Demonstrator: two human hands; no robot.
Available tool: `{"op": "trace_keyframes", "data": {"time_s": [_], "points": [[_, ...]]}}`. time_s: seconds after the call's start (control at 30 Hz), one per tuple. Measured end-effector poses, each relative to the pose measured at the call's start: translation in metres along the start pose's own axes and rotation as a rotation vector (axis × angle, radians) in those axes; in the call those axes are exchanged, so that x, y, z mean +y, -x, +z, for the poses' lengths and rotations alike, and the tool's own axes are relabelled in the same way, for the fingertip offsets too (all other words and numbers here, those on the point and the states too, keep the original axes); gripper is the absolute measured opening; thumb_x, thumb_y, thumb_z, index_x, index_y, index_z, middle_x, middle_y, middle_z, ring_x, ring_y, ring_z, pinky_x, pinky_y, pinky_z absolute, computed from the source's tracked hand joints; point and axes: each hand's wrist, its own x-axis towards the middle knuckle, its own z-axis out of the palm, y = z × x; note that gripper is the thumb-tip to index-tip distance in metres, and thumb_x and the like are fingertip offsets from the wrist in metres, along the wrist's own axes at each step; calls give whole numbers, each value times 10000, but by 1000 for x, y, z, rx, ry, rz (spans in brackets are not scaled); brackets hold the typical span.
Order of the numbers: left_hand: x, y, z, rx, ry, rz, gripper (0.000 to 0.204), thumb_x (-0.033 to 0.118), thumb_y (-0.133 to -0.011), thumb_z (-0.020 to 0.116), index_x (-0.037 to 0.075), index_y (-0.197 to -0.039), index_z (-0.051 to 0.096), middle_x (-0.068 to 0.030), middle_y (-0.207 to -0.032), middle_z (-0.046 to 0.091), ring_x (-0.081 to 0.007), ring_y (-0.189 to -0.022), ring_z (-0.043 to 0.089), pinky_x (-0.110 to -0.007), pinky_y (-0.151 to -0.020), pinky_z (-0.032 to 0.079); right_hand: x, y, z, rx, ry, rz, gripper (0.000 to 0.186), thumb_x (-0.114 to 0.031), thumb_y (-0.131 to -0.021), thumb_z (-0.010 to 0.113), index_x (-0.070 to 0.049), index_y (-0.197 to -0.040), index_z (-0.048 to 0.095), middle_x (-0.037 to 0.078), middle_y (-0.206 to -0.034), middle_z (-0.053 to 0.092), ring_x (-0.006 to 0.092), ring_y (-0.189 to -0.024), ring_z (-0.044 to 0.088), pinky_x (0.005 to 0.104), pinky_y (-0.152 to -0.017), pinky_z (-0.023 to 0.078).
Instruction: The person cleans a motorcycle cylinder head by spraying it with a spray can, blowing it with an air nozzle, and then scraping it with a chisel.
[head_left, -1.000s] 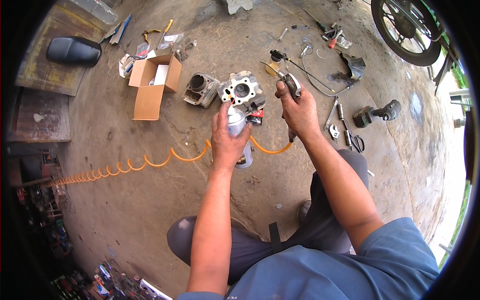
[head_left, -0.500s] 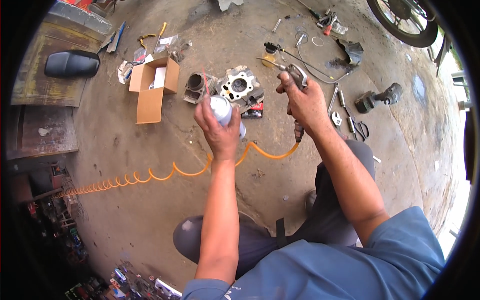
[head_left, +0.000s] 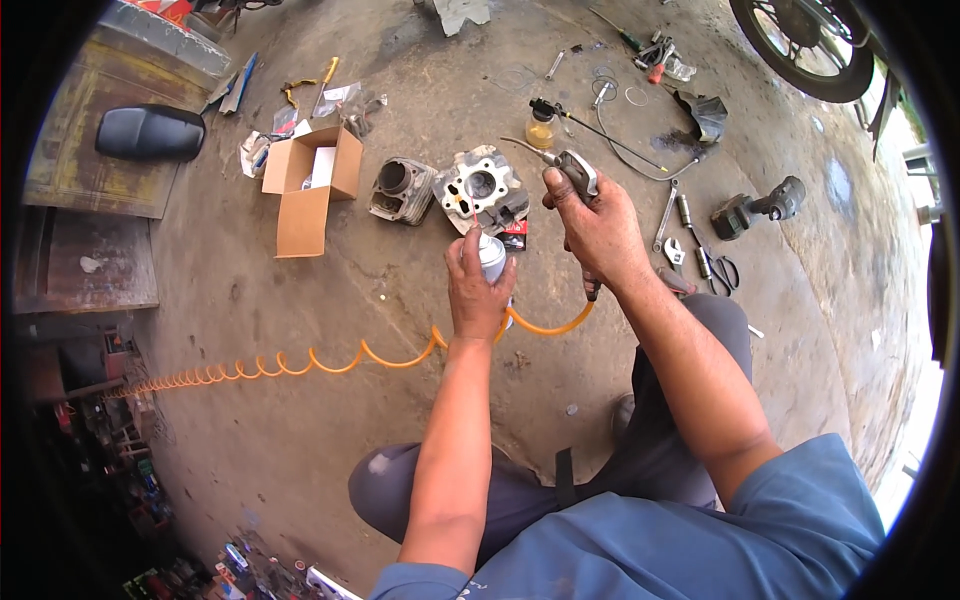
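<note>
My left hand [head_left: 478, 290] is wrapped round a spray can [head_left: 491, 256] with a thin red straw that points at the engine cylinder head [head_left: 487, 185]. That metal part lies on the floor, partly on a small red and black box [head_left: 515, 236]. My right hand [head_left: 603, 225] grips an air blow gun [head_left: 577, 172], its thin bent nozzle pointing left above the cylinder head's right side. From the gun's lower end an orange coiled air hose [head_left: 375, 357] runs off to the left. A finned engine cylinder [head_left: 402, 190] stands just left of the cylinder head.
An open cardboard box [head_left: 302, 230] stands left of the cylinder. On the right lie a cordless power tool [head_left: 757, 207], an adjustable wrench [head_left: 674, 252] and scissors [head_left: 727, 273]. A jar of yellowish liquid [head_left: 540, 132] stands ahead. A black motorcycle seat [head_left: 150, 133] is at far left, a wheel [head_left: 808, 50] at far right.
My left hand has moved right with the spray can, and its straw now points at the cylinder head instead of crossing the cylinder. My right hand has shifted slightly, still holding the blow gun.
</note>
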Motion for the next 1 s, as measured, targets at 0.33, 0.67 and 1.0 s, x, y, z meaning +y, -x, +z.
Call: {"op": "trace_keyframes", "data": {"time_s": [0.33, 0.67, 1.0], "points": [[3, 4, -1, -41, 35, -76, 818, 217, -929, 865, 190, -1623, 432, -205, -1470, 515, -426, -1319, 607, -524, -1087, 544, 3, -2, 5, -6, -10, -32, 488, -475, -1086, 708, -11, -1234, 740, 173, -908, 776, 289, -852, 756, 442, -823, 587], [8, 2, 5, -82, 35, -65, 800, 213, -928, 862, 175, -1608, 442, -195, -1438, 532, -424, -1312, 611, -517, -1079, 548, 2, -12, 6, -32, 44, 44, 483, -471, -1087, 697, 10, -1114, 735, 141, -874, 783, 272, -807, 743, 446, -788, 580], [6, -3, -1, -86, 69, -45, 791, 205, -924, 869, 183, -1600, 458, -185, -1456, 527, -413, -1288, 626, -511, -1071, 553, 10, -26, 21, -44, 119, 68, 454, -443, -1079, 696, 5, -1129, 751, 190, -908, 792, 347, -868, 767, 475, -832, 580]]}}
